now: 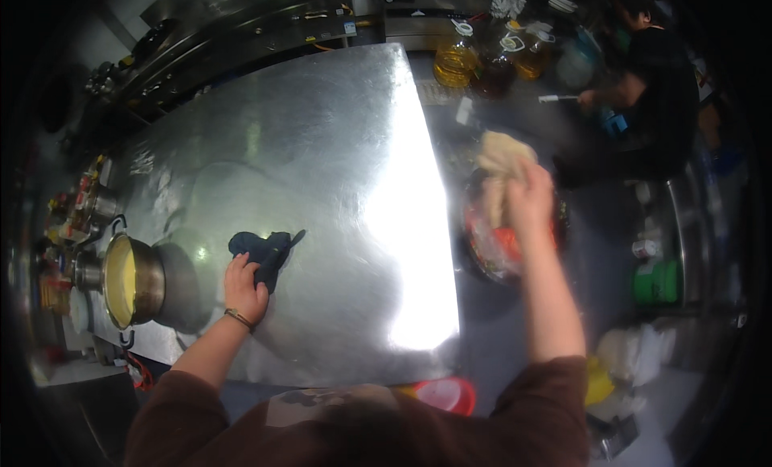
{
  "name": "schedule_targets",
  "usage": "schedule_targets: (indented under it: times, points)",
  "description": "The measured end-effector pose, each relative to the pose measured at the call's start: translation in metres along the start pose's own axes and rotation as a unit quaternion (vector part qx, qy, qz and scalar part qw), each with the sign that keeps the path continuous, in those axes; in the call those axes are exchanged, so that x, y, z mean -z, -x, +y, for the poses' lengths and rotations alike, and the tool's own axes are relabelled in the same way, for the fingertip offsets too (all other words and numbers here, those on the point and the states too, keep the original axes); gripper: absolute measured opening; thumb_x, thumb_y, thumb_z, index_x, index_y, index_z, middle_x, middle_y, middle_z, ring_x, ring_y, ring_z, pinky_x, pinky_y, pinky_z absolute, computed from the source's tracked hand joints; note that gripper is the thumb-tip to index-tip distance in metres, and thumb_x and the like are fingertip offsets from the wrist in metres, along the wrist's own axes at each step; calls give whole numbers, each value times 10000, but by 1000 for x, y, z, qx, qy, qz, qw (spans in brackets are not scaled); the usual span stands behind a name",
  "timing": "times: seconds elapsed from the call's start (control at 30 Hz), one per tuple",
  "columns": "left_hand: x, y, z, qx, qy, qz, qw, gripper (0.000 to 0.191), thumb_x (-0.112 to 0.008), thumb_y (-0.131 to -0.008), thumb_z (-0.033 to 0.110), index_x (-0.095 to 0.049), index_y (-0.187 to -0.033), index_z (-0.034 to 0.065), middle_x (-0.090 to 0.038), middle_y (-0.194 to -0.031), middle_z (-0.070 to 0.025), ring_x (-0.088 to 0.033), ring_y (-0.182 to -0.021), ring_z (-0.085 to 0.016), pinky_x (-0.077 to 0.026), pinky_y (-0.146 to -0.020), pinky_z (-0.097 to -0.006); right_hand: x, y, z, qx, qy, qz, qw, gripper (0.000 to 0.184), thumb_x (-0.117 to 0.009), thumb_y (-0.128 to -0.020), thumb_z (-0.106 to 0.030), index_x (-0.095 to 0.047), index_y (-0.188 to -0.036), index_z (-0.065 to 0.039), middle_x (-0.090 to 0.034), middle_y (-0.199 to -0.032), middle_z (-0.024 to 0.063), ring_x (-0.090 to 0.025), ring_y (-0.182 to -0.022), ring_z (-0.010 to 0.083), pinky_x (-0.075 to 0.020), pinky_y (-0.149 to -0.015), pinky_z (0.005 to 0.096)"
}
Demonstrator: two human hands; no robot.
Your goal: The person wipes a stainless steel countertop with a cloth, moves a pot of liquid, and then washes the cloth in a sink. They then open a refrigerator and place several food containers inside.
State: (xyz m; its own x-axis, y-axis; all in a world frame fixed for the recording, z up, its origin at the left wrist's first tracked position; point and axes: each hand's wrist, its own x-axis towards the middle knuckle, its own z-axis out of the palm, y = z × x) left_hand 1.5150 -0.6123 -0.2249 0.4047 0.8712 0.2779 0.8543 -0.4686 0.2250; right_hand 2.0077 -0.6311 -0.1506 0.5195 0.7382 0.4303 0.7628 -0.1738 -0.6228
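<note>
My left hand (246, 286) rests on a dark cloth (265, 253) that lies bunched on the stainless steel table (313, 183); whether its fingers grip the cloth is unclear. Past the table's right edge, my right hand (531, 192) is closed on a beige cloth (505, 156), blurred by motion. Beneath that cloth is a round bin (482, 250) with red and pale contents, partly hidden by my forearm. A steel pot (151, 280) with two handles and something yellow inside stands at the table's left end.
Large bottles of yellow oil (453, 63) stand beyond the table at the upper right. Another person (657, 99) in dark clothes is at the far right, holding a white-ended tool. A green container (657, 283) is at right, and a red basin (449, 396) by the near table edge.
</note>
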Motion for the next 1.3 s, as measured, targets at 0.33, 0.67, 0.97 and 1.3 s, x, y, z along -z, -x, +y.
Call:
schedule_targets:
  times: [0.33, 0.67, 0.97, 1.3]
  points:
    - [2, -5, 4, -12, 4, -13, 1000, 361, -526, -630, 57, -490, -988, 38, -433, -1183, -208, -378, -1136, -395, -288, -971, -472, -191, 66, -150, 227, -53, -259, 937, 235, -590, -684, -150, -614, -916, -180, -519, -1029, 122, -498, -936, 346, -406, -776, 467]
    - [3, -1, 1, -15, 10, -5, 1000, 349, -525, -641, 65, -500, -988, 28, -438, -1185, -211, -384, -1129, -393, -289, -972, -470, -110, -17, -34, -122, 39, -141, 982, 390, -437, -863, -311, -516, -1139, -47, -501, -1151, 188, -493, -1022, 340, -400, -881, 403]
    - [-14, 1, -18, -46, -2, 16, 999, 339, -520, -686, 81, -506, -1021, 29, -462, -1177, -208, -401, -1117, -381, -300, -961, -447, 107, 89, 149, -250, -20, 110, 962, 315, -524, -788, -128, -551, -1090, -40, -606, -999, 100, -573, -914, 185, -447, -807, 296]
    - [-22, -13, -24, -110, -14, 49, 993, 267, -505, -728, 116, -531, -971, 7, -543, -1016, -177, -488, -978, -348, -366, -870, -421, 311, 315, 80, -345, -439, 404, 725, 359, -435, -843, -165, -455, -1154, 15, -559, -1071, 131, -562, -972, 283, -475, -824, 430]
